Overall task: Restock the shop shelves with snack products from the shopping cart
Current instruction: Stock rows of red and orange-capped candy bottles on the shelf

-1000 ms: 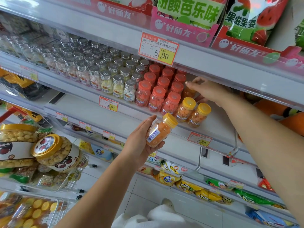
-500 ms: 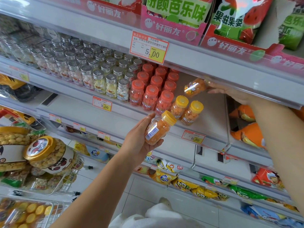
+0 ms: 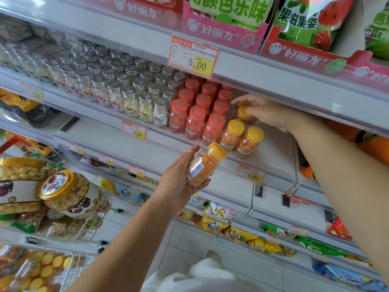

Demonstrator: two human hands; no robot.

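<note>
The left hand [image 3: 179,175] gripped a yellow-capped bottle of orange candies [image 3: 203,165], tilted with its cap to the right, just in front of the shelf [image 3: 275,152]. The right hand [image 3: 267,114] curled its fingers over the cap of another such bottle [image 3: 242,115] standing on that shelf, behind two upright yellow-capped bottles [image 3: 231,135] and right of the red-capped bottles [image 3: 195,121]. The shopping cart [image 3: 100,216] stood at the near left.

Shelf price tags: upper-centre tag [image 3: 193,56] reads 5.00, middle tag [image 3: 134,130] 3.00, lower-right tag [image 3: 250,173] 0.80. Pink box [image 3: 219,30] at top reads 好丽友.
</note>
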